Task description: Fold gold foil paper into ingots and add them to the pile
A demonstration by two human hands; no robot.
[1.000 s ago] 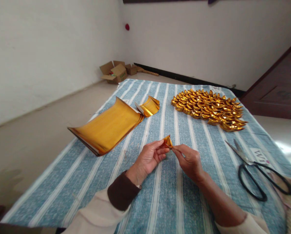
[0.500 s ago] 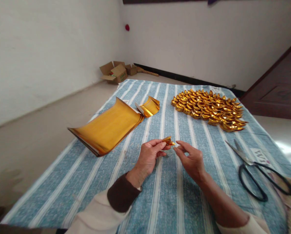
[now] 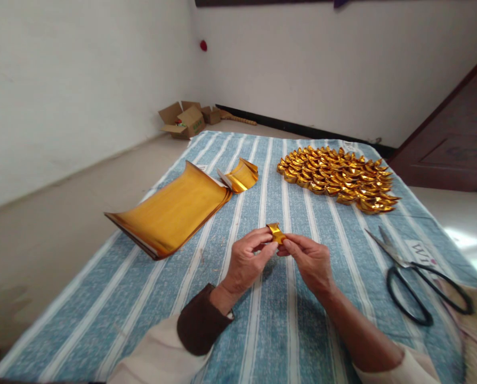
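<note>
Both hands pinch one small folded piece of gold foil paper (image 3: 276, 233): left hand (image 3: 247, 261) grips its near end, right hand (image 3: 309, 262) its other end, above the blue striped cloth (image 3: 270, 320); press creases firmly, edges aligned

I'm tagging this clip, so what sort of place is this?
Probably a plain room at home used for handwork: bare white walls, cardboard boxes on the floor, and a striped cloth spread with a gold paper stack, folded gold pieces and scissors.
</note>
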